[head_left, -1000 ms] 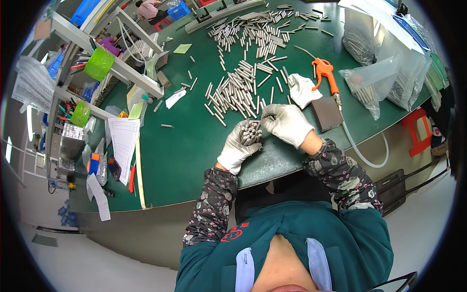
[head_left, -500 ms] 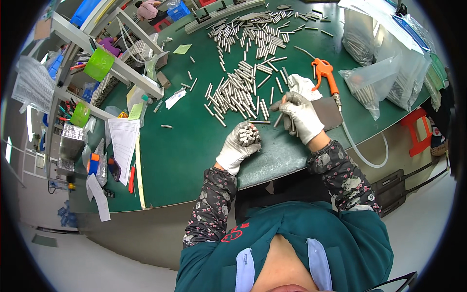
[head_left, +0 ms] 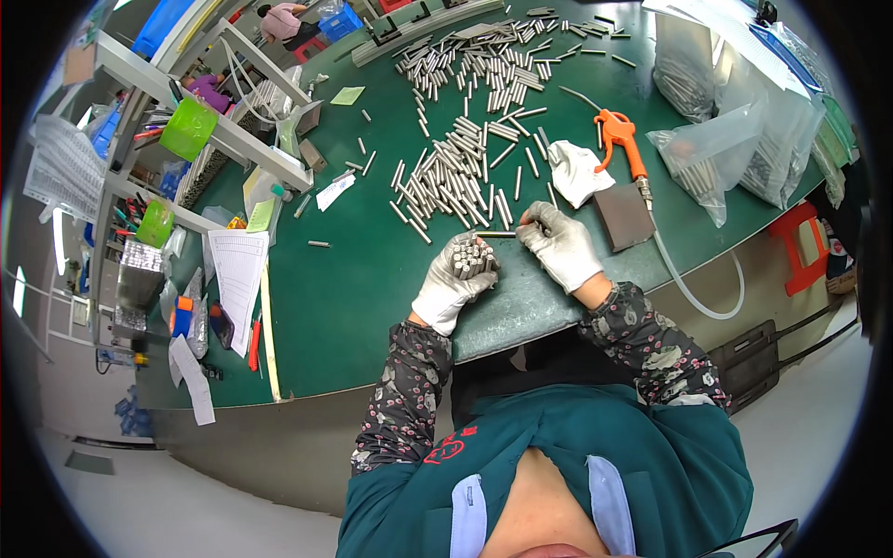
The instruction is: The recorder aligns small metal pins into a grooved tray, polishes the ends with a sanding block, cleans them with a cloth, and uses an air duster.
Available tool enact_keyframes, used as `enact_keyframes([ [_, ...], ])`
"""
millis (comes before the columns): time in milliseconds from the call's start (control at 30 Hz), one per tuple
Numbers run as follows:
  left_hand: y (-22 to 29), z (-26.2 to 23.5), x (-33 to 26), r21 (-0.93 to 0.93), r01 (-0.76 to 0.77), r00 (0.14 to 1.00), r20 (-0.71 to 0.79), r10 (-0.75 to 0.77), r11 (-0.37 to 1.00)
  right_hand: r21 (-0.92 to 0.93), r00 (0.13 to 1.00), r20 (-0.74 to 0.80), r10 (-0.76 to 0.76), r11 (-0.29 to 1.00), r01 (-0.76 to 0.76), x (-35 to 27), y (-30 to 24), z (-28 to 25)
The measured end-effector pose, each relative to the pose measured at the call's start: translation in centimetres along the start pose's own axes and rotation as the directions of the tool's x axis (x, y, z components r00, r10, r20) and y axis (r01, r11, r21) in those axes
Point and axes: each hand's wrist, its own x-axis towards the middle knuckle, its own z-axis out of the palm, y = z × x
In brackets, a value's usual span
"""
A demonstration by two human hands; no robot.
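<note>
My left hand [head_left: 445, 286], in a white work glove, is wrapped round a bundle of short metal pins [head_left: 473, 259], their ends facing up. To its right, my gloved right hand [head_left: 561, 244] is closed, its thumb and fingers curled together; whatever they hold is hidden. Its fingertips come close to the right end of a single dark pin [head_left: 496, 234] lying between the hands. Just beyond both hands lies a loose heap of metal pins [head_left: 451, 175]. A brown rectangular block [head_left: 624, 218] rests right of my right hand, with a crumpled white cloth [head_left: 579, 173] behind it.
An orange air gun [head_left: 620, 139] with a pale hose lies to the right. Clear bags of pins [head_left: 693, 167] stand at the right edge. More pins [head_left: 502, 65] spread across the far green table [head_left: 344, 307]. Papers [head_left: 237, 279] and a shelf frame occupy the left.
My right hand has moved left and slightly nearer, away from the brown block, which now shows more fully. My left hand stays in place round its bundle of pins.
</note>
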Motion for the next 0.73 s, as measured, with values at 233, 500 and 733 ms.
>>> enact_keyframes([
  [233,-1.8,-0.3,0.3,-0.065,-0.173,0.984,0.029,0.175,0.983,0.242,0.981,-0.063,0.182,0.957,-0.162,0.6,0.6,0.2],
  [500,-1.9,-0.4,0.4,-0.075,-0.163,0.986,0.036,0.166,0.984,0.141,0.991,-0.132,-0.018,0.989,0.037,0.3,2.0,0.5],
  [733,-2.1,-0.6,0.9,0.025,-0.168,0.984,0.07,0.166,0.985,0.211,0.983,0.14,-0.122,0.973,0.091,0.4,-0.4,0.0],
])
